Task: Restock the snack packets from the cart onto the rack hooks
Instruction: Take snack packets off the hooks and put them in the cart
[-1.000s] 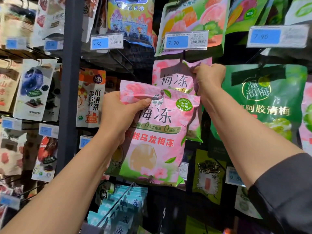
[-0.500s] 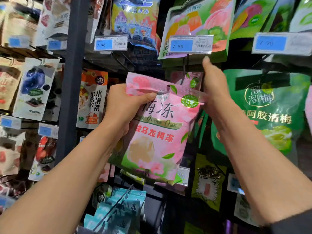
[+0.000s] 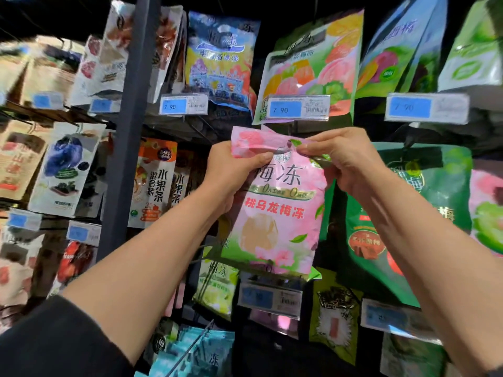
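Note:
A pink snack packet (image 3: 280,213) with red lettering and a green lower edge is held up in front of the rack, just under a blue 7.90 price tag (image 3: 298,108). My left hand (image 3: 231,172) grips its top left corner, thumb across the front. My right hand (image 3: 345,159) pinches the top edge near the hang hole, right of centre. The hook behind the packet is hidden by the packet and my hands.
Hanging packets fill the rack: a large green packet (image 3: 413,213) to the right, an orange-topped packet (image 3: 155,183) to the left, light-blue packets (image 3: 201,352) on a hook below. A dark upright post (image 3: 130,126) stands at the left. Price tags stick out on the hook ends.
My right hand came down from beside the price tag and took hold of the packet's top edge. The packet rose closer to the tag. The view shifted a little.

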Demonstrator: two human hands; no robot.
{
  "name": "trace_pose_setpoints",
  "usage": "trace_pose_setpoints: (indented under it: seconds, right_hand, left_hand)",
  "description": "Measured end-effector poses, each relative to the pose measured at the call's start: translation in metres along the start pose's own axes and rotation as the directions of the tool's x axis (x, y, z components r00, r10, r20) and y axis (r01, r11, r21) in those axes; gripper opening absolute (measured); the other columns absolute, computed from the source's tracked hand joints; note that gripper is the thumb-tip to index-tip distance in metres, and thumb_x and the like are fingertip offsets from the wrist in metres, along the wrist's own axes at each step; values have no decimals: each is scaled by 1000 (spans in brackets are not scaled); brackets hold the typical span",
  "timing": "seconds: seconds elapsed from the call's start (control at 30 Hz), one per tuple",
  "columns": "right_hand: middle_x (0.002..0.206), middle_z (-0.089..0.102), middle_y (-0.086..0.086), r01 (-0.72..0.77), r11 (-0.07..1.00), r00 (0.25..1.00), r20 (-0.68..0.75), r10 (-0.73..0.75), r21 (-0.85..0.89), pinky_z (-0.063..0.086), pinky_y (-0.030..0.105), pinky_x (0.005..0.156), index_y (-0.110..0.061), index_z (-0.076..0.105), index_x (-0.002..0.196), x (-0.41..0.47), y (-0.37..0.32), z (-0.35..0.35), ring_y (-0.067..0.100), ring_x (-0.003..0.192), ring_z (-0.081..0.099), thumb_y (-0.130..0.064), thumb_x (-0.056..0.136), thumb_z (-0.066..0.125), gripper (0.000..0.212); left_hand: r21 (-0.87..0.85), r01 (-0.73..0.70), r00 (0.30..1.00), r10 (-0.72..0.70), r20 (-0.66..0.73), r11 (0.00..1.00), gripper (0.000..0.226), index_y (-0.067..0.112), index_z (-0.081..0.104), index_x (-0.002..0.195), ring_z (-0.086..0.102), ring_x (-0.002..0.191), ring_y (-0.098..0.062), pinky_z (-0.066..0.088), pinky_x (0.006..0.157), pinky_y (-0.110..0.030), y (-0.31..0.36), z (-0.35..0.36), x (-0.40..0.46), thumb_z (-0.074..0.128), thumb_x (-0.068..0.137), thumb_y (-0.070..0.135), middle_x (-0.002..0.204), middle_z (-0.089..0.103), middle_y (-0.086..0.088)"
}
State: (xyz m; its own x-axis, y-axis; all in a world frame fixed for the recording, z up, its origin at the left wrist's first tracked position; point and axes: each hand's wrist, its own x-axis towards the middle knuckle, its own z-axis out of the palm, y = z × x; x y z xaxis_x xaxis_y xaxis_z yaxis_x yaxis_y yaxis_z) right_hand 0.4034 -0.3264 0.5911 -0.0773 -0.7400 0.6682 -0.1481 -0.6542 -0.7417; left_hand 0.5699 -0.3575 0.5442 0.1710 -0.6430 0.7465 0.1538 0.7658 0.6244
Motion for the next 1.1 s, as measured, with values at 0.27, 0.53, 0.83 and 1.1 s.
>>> trace_pose_setpoints:
  seconds: [0.27, 0.53, 0.83, 1.1]
  right_hand:
    - [53, 65, 6, 0, 999, 997, -75, 4, 42, 50, 21, 44, 5, 69, 80, 26, -2, 3, 17, 45, 62, 13, 69, 71, 14]
    - [61, 70, 0, -5, 962, 996, -81, 28, 272, 57, 26, 65, 1, 70, 92, 45, 1, 12, 12, 54, 66, 23, 72, 60, 32]
    - [86, 73, 12, 19, 976, 990, -139, 11, 215, 58, 28, 57, 1, 70, 102, 55, -2, 8, 21, 67, 69, 27, 66, 57, 46]
    - [73, 71, 7, -2, 991, 992, -127, 19, 137, 56, 37, 75, -7, 67, 73, 65, 0, 10, 22, 66, 67, 24, 70, 57, 33]
  left_hand:
    - [774, -519, 784, 561, 264, 362, 76, 15, 27, 150, 19, 145, -21, 19, 118, -40, 2, 5, 35, 65, 87, 33, 157, 24, -6]
    - [777, -629, 691, 476, 543, 26, 63, 15, 29, 149, 10, 148, -18, -6, 117, -44, 3, 8, 54, 46, 90, 4, 158, 24, -1]
    - [730, -680, 640, 537, 550, 62, 62, 8, 35, 147, 28, 144, -21, 8, 119, -43, -7, 7, 59, 47, 86, 2, 154, 31, -9]
    - [722, -687, 631, 560, 537, 83, 59, 7, 37, 146, 29, 143, -21, 13, 118, -38, -11, 8, 60, 49, 88, 2, 154, 32, -10]
